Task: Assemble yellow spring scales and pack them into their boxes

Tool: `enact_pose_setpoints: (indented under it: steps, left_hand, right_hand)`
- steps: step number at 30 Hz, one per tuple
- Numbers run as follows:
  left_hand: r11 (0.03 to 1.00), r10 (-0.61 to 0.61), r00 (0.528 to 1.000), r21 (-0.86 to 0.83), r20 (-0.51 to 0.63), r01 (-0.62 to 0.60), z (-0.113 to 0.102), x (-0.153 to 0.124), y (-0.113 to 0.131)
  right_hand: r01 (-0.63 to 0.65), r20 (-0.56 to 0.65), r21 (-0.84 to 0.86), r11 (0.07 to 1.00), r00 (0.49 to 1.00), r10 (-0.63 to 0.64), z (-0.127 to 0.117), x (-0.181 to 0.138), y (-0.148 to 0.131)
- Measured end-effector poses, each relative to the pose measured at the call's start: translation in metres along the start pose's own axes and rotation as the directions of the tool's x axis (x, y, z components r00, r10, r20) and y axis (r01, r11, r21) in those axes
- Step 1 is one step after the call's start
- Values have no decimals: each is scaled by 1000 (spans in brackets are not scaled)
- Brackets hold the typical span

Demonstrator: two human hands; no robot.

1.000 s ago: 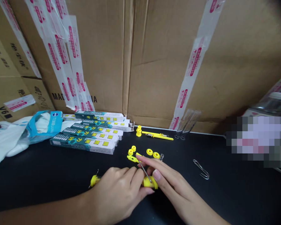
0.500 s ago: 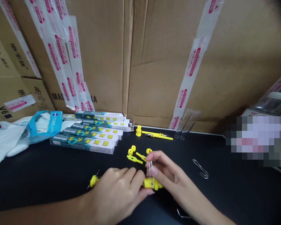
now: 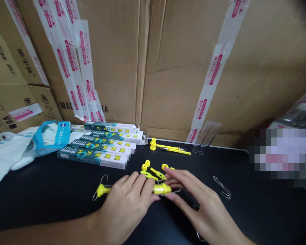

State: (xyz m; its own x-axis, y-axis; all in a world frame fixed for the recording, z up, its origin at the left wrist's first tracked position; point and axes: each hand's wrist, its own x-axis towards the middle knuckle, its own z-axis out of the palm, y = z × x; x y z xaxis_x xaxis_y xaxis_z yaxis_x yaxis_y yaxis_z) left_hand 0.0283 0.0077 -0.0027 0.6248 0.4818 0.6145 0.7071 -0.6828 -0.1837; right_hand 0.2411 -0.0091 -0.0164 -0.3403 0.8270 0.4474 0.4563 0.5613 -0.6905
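Observation:
My left hand (image 3: pixel 129 204) is closed around the middle of a spring scale (image 3: pixel 162 189), a clear tube with yellow ends, held level above the black table. A bent wire hook (image 3: pixel 94 195) sticks out of its left yellow end. At the right end, a wire hook (image 3: pixel 179 191) loops around the yellow cap. My right hand (image 3: pixel 196 197) has its thumb and fingers closed on this wire; part of the wire is hidden behind the fingers. Just beyond the hands lie small yellow rings (image 3: pixel 144 167) and flat yellow rods (image 3: pixel 149 175).
Flat printed boxes (image 3: pixel 94 157) are stacked at the back left beside a plastic bag (image 3: pixel 51 136). Yellow rods with springs (image 3: pixel 174 149) and clear tubes (image 3: pixel 206 139) lie near the cardboard wall (image 3: pixel 178 85). Loose wire hooks (image 3: pixel 221 188) lie at right; another is partly under my right wrist.
The wire at the right end stood upright in my right fingers and now lies swung down along the cap. The spring scale has risen slightly, and its left hook shows more.

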Motion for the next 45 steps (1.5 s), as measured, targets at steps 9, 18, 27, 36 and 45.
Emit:
enact_pose_setpoints:
  steps: [9, 18, 27, 36, 45]
  left_hand:
    - [996, 46, 995, 79, -91, -39, 0, -3, 2]
    - [982, 161, 978, 124, -133, -144, -7, -2, 4]
    - [980, 165, 980, 132, -113, -150, -14, 2, 4]
    - [986, 131, 987, 112, -90, -120, -11, -1, 3]
    - [987, 149, 987, 72, -57, -145, -8, 0, 1]
  right_hand:
    - [179, 71, -381, 907, 984, -164, -6, 0, -1]
    - [237, 44, -426, 873, 969, -242, 1, -2, -8]
    - [436, 160, -575, 692, 890, -427, -10, -6, -15]
    - [441, 187, -634, 635, 884, -428, -6, 2, -16]
    - [396, 198, -602, 693, 915, -351, -1, 6, -18]
